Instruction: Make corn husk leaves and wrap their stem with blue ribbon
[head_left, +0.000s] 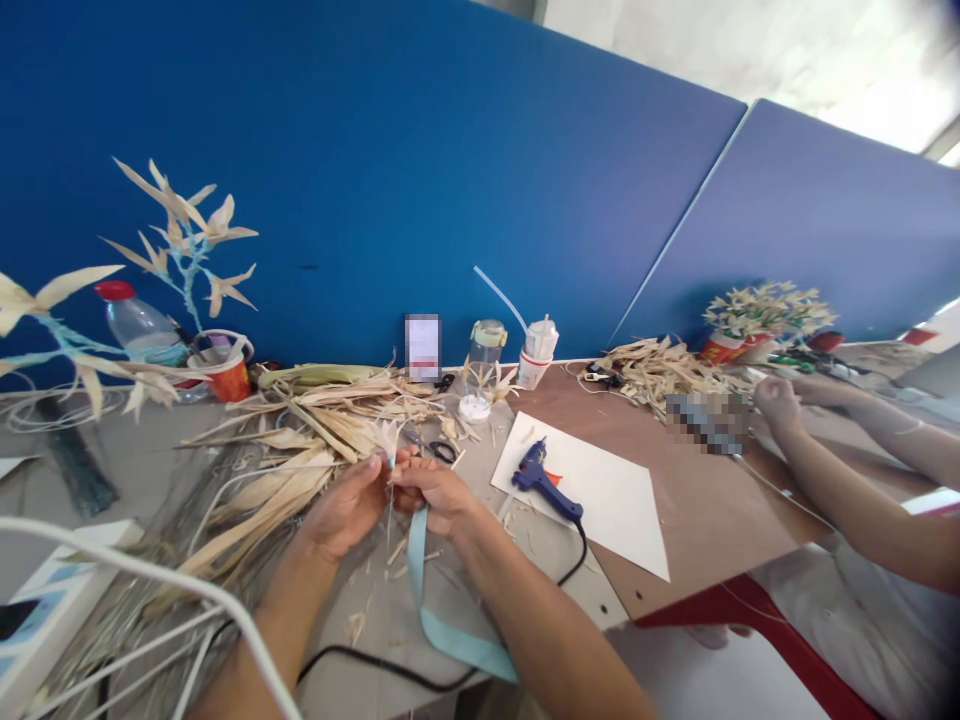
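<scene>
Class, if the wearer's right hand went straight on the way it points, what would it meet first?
Probably the left hand, just ahead of the right hand, though depth is unclear.

Count records one hand-held flower (387, 437), one pale-blue ribbon (439, 628), one glue gun (534, 468) and one red-capped bottle (136, 322).

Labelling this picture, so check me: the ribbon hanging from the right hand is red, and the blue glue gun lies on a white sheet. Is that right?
Not quite: the ribbon hanging from the right hand is light blue, not red, as the head view shows. The blue glue gun does lie on a white sheet.
</scene>
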